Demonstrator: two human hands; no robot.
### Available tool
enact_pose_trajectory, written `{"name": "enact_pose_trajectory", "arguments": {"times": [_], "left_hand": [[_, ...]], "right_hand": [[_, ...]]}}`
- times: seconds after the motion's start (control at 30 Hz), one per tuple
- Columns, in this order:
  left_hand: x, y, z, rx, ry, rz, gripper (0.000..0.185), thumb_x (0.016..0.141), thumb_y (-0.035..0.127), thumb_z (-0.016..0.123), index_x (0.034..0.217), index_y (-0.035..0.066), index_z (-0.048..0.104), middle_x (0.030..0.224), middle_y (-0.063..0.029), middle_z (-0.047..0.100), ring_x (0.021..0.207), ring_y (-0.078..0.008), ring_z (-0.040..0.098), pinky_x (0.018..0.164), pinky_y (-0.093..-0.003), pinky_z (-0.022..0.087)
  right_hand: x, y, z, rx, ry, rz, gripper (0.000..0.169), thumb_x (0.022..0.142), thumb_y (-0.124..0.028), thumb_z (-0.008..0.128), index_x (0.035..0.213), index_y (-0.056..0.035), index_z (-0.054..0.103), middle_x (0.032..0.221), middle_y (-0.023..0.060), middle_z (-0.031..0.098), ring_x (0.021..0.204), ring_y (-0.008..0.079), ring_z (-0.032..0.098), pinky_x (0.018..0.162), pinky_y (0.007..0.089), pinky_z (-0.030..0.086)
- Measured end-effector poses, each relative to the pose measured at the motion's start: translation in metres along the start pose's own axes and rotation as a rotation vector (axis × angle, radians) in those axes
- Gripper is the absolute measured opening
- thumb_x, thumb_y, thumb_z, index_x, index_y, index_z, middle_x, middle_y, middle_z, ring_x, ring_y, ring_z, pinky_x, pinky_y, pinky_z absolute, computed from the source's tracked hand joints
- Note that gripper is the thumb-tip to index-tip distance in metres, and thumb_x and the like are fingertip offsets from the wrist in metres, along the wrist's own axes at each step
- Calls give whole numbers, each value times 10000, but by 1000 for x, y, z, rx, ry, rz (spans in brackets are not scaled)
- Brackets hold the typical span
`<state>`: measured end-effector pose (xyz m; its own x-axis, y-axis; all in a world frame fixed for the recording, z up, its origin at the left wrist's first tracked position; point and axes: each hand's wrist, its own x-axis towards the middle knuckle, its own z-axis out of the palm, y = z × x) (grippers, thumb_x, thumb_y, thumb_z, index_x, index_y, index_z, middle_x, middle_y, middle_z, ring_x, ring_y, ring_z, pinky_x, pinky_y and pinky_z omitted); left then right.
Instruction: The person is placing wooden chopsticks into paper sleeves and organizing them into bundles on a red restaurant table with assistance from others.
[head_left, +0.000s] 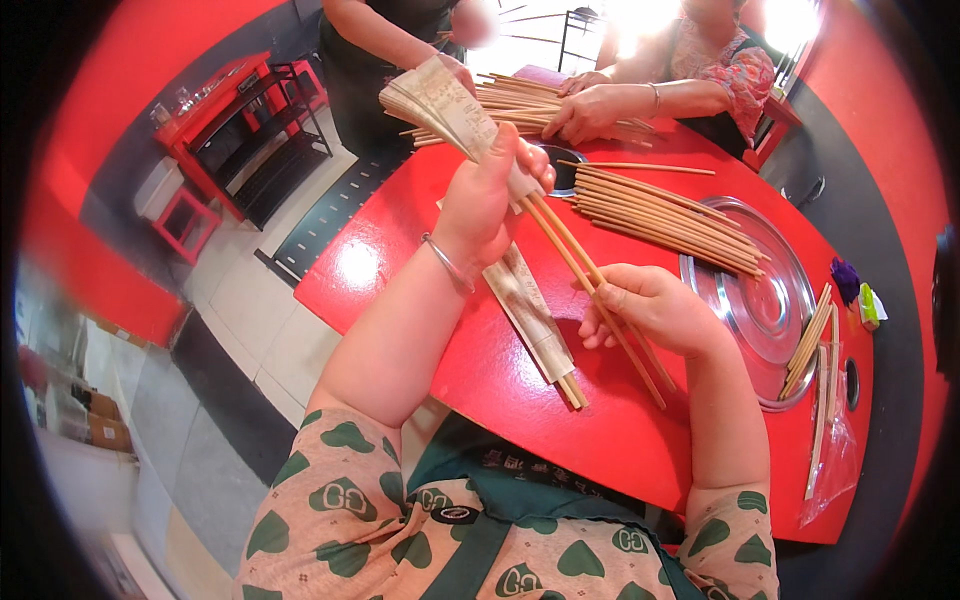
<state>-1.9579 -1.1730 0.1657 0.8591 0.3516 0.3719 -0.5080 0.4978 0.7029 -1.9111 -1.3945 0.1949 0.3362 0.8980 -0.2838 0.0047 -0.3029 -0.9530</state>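
My left hand (499, 187) grips a fanned stack of printed paper chopstick sleeves (442, 105) above the red table (390, 262). Out of the stack's lower end runs a pair of wooden chopsticks (566, 236), their upper part covered by paper. My right hand (645, 304) pinches this pair lower down between thumb and fingers. Beneath my left forearm, sleeved chopsticks (532, 315) lie on the table with their tips showing. To the right, a loose bundle of bare chopsticks (667, 217) rests partly on a round metal lid (780, 300).
Across the table, a co-worker's hands (592, 112) touch a large chopstick pile (517, 97); another person (382, 67) stands beside it. A few chopsticks (806, 341), a clear plastic bag (832, 465), a purple cloth (845, 281) and a green packet (870, 306) lie at right. A black bench (330, 217) adjoins the left.
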Motion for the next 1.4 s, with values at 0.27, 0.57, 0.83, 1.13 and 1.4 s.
{"name": "enact_pose_trajectory", "arguments": {"times": [0.27, 0.57, 0.83, 1.13, 1.4], "left_hand": [[7, 14, -20, -102, 279, 124, 316, 935, 348, 455, 744, 97, 463, 719, -35, 493, 714, -157, 517, 712, -309, 461], [-1, 5, -2, -59, 298, 92, 335, 918, 393, 475, 782, 87, 500, 746, -50, 529, 731, -158, 533, 659, -288, 437], [-4, -10, 2, 45, 259, -12, 330, 903, 382, 513, 817, 63, 520, 768, -31, 552, 714, -137, 548, 692, -276, 475], [13, 24, -30, 138, 559, 245, 338, 909, 348, 519, 745, 53, 498, 695, -42, 513, 645, -135, 522, 611, -258, 458], [11, 5, -17, 274, 390, 117, 275, 914, 309, 519, 813, 58, 569, 783, -61, 598, 725, -138, 584, 672, -256, 478]], "right_hand": [[-13, -10, -26, -195, 366, -111, 219, 867, -89, 541, 1079, -36, 548, 758, 12, 575, 633, 67, 545, 560, 196, 438], [1, -1, -16, -163, 458, -220, 74, 864, -100, 557, 907, -44, 577, 683, -7, 552, 583, 36, 486, 497, 177, 376], [14, 18, 9, -90, 474, -302, 188, 856, -75, 589, 1032, -17, 556, 780, -3, 556, 669, 51, 497, 570, 182, 404], [1, 12, -21, -685, 276, -161, 276, 800, -174, 597, 1030, -21, 593, 861, 137, 634, 814, 253, 607, 735, 336, 475], [14, 73, -90, -1482, 948, -257, 155, 738, -32, 508, 872, -31, 586, 901, 131, 582, 898, 308, 558, 770, 411, 463]]}}
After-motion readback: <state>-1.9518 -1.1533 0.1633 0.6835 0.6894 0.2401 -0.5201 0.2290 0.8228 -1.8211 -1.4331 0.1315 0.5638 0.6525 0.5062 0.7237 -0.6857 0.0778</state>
